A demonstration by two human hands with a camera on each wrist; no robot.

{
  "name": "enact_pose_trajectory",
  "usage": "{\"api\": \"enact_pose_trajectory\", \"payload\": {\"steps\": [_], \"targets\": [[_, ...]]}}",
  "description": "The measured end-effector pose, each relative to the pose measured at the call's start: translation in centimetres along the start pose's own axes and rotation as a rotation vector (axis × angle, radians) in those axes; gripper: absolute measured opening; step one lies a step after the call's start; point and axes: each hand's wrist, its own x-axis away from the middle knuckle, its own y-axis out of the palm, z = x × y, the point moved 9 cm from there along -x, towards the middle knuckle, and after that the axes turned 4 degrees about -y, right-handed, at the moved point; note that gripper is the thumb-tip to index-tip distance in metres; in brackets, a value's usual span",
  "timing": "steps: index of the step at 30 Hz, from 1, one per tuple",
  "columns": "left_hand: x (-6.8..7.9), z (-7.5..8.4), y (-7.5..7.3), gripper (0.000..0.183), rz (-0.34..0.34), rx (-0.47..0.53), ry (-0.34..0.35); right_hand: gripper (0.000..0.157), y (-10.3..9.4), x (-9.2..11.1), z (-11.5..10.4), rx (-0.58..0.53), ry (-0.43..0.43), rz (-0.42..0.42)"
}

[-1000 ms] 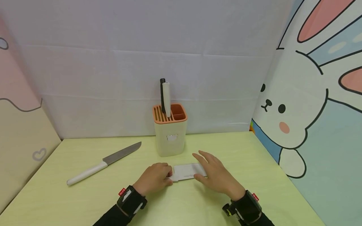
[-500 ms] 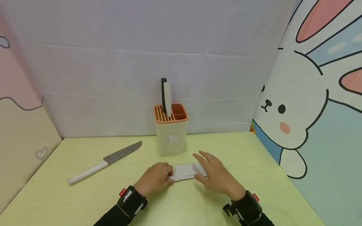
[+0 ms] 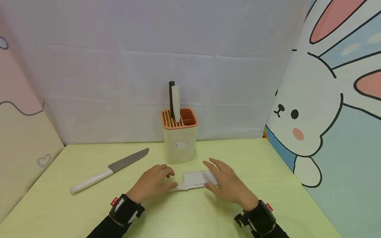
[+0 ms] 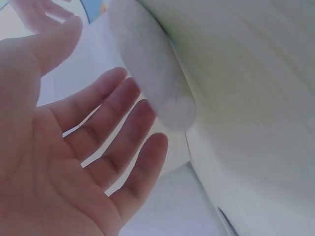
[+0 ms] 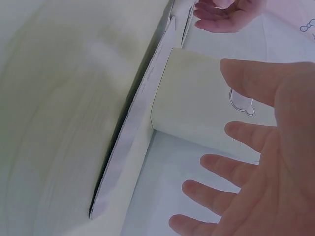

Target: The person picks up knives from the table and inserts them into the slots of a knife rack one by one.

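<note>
A cleaver (image 3: pixel 196 179) lies on the table in the middle of the head view, its wide blade towards the right and its white handle (image 4: pixel 152 69) towards the left. My left hand (image 3: pixel 154 182) is beside the handle with relaxed, parted fingers and holds nothing; in the left wrist view its fingertips are right at the handle. Over the blade's right end is my right hand (image 3: pixel 229 184), fingers spread and nothing in its grasp. The right wrist view shows the blade (image 5: pixel 130 128) low along the table, apart from that palm. The blade's right end is hidden behind the right hand.
Behind the cleaver stands a white knife block (image 3: pixel 180 147) with an orange slotted top, bearing a black handle (image 3: pixel 171 99) and a white handle (image 3: pixel 176 104). A chef's knife (image 3: pixel 128 161) with a white handle lies to the left. A white curtain (image 3: pixel 119 72) hangs behind the table.
My left hand has loosened from the cleaver's handle and moved a little left and back, fingers parting. The right hand stays in place, and the cleaver lies where it was.
</note>
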Motion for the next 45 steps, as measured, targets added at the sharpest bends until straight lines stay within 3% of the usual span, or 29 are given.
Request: {"api": "enact_pose_trajectory", "payload": {"steps": [6, 16, 21, 25, 36, 45], "targets": [[1.0, -1.9, -1.8, 0.047, 0.079, 0.035, -0.052, 0.071, -0.1, -0.1, -0.1, -0.004, -0.012, 0.005], [1.3, -2.8, -4.2, 0.063, 0.190, 0.120, -0.054, 0.070, -0.3, 0.2, -0.3, 0.011, -0.045, 0.038], [1.8, -3.7, -4.4, 0.068, 0.202, 0.176, -0.081, 0.068, -0.7, -0.2, -1.2, -0.014, -0.085, 0.083], [2.3, -4.3, -4.3, 0.068, 0.206, 0.211, -0.094, 0.065, -0.6, -0.8, -2.1, -0.048, -0.097, 0.074], [2.6, -4.6, -4.5, 0.067, 0.219, 0.221, -0.084, 0.057, 1.9, -3.7, -5.0, -0.056, -0.190, -0.030], [2.7, -4.5, -4.6, 0.066, 0.216, 0.209, -0.083, 0.046, 4.5, -5.4, -6.8, -0.079, -0.254, -0.064]]}}
